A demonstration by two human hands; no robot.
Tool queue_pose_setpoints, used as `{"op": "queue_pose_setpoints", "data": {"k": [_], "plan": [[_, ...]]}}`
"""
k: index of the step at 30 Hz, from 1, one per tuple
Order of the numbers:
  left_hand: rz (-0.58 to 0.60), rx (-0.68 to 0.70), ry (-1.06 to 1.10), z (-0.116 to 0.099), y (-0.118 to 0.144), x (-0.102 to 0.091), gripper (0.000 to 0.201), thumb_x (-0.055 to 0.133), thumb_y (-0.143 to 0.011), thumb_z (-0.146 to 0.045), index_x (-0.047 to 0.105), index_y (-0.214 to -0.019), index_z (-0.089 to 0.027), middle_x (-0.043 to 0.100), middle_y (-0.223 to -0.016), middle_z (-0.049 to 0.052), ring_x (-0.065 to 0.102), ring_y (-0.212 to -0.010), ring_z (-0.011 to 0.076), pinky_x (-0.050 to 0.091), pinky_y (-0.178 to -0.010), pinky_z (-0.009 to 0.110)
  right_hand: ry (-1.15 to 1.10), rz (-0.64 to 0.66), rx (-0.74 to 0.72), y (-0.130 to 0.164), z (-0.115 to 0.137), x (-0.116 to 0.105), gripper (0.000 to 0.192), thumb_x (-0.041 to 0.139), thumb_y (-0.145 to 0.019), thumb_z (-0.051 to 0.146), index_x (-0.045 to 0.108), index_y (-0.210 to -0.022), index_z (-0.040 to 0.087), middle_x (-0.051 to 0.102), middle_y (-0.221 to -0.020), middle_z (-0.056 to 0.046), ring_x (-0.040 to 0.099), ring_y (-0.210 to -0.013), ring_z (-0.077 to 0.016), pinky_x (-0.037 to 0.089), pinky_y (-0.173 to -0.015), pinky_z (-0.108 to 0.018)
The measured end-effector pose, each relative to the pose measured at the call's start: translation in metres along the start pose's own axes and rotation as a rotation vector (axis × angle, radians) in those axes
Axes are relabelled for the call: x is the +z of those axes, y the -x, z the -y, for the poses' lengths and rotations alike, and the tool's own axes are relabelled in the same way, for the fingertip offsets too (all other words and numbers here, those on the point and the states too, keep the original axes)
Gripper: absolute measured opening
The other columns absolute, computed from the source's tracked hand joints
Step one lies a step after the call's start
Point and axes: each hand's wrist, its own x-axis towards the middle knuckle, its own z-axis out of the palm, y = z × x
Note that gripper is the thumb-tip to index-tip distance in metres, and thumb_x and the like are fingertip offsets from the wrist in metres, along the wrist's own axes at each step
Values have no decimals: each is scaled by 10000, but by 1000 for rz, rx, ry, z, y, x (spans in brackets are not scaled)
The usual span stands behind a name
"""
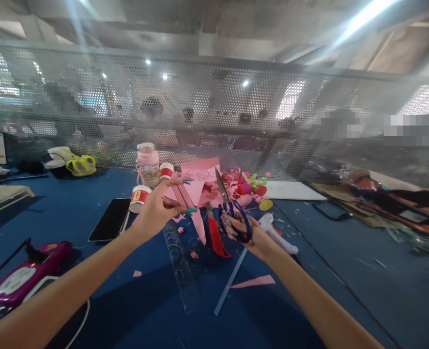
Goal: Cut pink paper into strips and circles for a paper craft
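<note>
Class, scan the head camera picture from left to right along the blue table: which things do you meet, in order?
Magenta toy boat → black tablet → left hand holding pink paper strip → red utility knife → right hand with blue-handled scissors → white sheet.

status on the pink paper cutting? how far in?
Done: pink scraps litter the blue table, a long offcut lies near the right arm, and cut pieces are piled behind. In hand: left hand holds a pink sheet up; right hand grips open scissors beside it. Left: the sheet is still largely whole, so more cutting seems likely.
</note>
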Motion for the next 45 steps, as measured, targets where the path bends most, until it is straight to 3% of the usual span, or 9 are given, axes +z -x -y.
{"op": "queue_pose_setpoints", "data": {"k": [3,6,10,15,17,26,36,41,45], "plan": [[14,33,-1,-9,-10,-5,571,728,-631,-197,461,-1136,-203,614,-776,-10,661,-626,151,535,-556,221,-393,237,27,10,-3,0,302,754,-611,347,532,-734,182,418,-553,66,325,-422,-37,298,-405,-171],[72,52,13,-16,-17,-5,587,730,-626,-166,458,-1144,-206,589,-650,-44,664,-614,159,533,-537,210,-460,341,73,17,-9,2,328,742,-636,418,512,-683,188,339,-502,92,223,-368,-18,209,-346,-157],[139,59,74,-20,-20,-3,579,735,-626,-162,466,-1135,-222,595,-628,-53,655,-575,142,517,-481,180,-373,184,-49,24,-15,14,471,755,-511,562,508,-730,225,377,-550,84,301,-414,-45,334,-414,-191],[125,43,198,-21,-16,3,554,747,-581,-117,507,-1067,-230,538,-1146,11,626,-551,53,533,-505,153,-188,128,-149,36,-12,35,458,679,-599,604,490,-732,208,390,-610,52,338,-513,-76,322,-448,-199],[145,25,225,-21,-14,6,559,743,-577,-100,505,-1067,-224,501,-1207,23,615,-541,35,531,-501,142,-105,136,-154,41,-9,41,437,632,-660,601,471,-735,202,383,-625,49,334,-521,-77,323,-456,-200],[152,71,271,-28,-8,8,554,750,-580,-81,517,-1063,-219,532,-1162,11,574,-500,5,528,-471,118,100,179,-174,59,-5,48,499,306,-814,670,432,-792,188,403,-624,40,328,-449,-68,290,-404,-215],[182,-23,178,-27,-7,10,573,724,-585,-69,513,-1098,-212,554,-1136,27,654,-566,81,546,-510,144,224,161,-138,64,4,50,430,316,-866,579,437,-730,190,369,-557,52,306,-433,-68,280,-376,-199],[186,-28,109,-26,-7,10,558,705,-615,-93,503,-1122,-206,631,-944,8,671,-581,127,567,-534,176,230,144,-145,61,1,48,409,375,-843,585,462,-746,197,368,-550,52,314,-443,-80,283,-384,-206],[179,-15,73,-26,-6,10,549,699,-624,-97,503,-1123,-214,606,-1056,29,686,-622,147,577,-561,187,260,127,-180,60,3,48,422,401,-824,598,476,-735,192,393,-584,35,349,-497,-96,300,-414,-210]]}}
